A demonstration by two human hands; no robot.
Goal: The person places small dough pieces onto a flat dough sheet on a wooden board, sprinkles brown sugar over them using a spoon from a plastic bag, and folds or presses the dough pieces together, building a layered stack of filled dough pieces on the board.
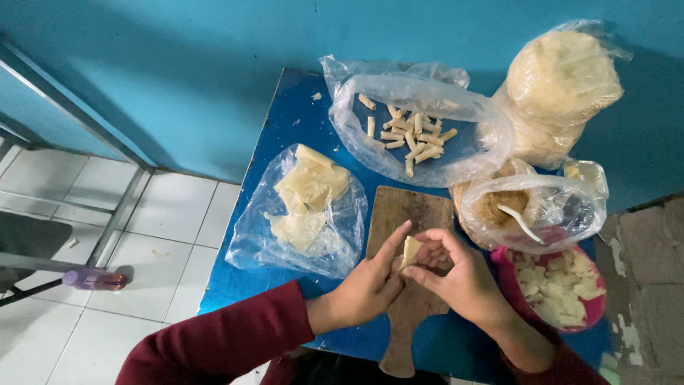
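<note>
Pale pastry sheet (411, 251) pinched between my two hands

My left hand (370, 285) and right hand (459, 278) both grip the sheet by their fingertips, holding it just above the wooden board (410, 214). Beyond my left hand lies a bag of flat sheets (306, 203); past my fingertips, a bag of finished rolls (413, 135); beside my right hand, a pink bowl (563, 292)

Home food-prep corner: small blue table (299, 121) against a blue wall (178, 64), white tiled floor (164, 235), wooden cutting board (410, 214), bagged dough pieces (413, 135).
</note>
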